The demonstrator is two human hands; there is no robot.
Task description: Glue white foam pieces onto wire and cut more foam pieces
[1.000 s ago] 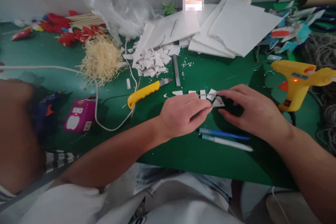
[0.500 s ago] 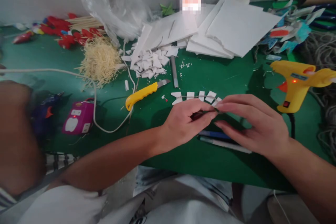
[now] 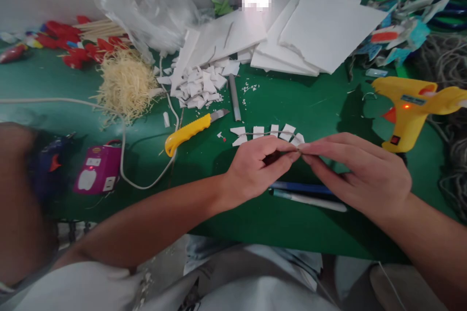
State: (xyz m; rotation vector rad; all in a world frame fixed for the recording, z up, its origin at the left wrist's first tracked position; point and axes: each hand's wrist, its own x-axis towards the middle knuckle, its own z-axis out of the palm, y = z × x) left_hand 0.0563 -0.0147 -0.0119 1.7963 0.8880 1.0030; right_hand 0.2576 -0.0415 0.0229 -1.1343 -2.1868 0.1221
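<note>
Lying on the worktop [image 3: 292, 102], just right of the yellow cutter [image 3: 189, 132]: curved row of white pieces [image 3: 258, 132] along a thin cord [image 3: 267, 133]. At the row's end away from the cutter, left hand [image 3: 257, 161] and right hand [image 3: 365, 172] meeting, fingers pinched together, apparently on the cord; exact grip hidden. Possible trouble: pieces twisting or loosening under an uneven pull; nicks from sliding left onto the cutter's bare blade [image 3: 219, 114]; well right of the cutter, burns from brushing the lit glue gun [image 3: 408, 107]. Room right of the cutter, up to white sheets [image 3: 332, 29]; less toward the front edge, past pens [image 3: 310, 201].
</note>
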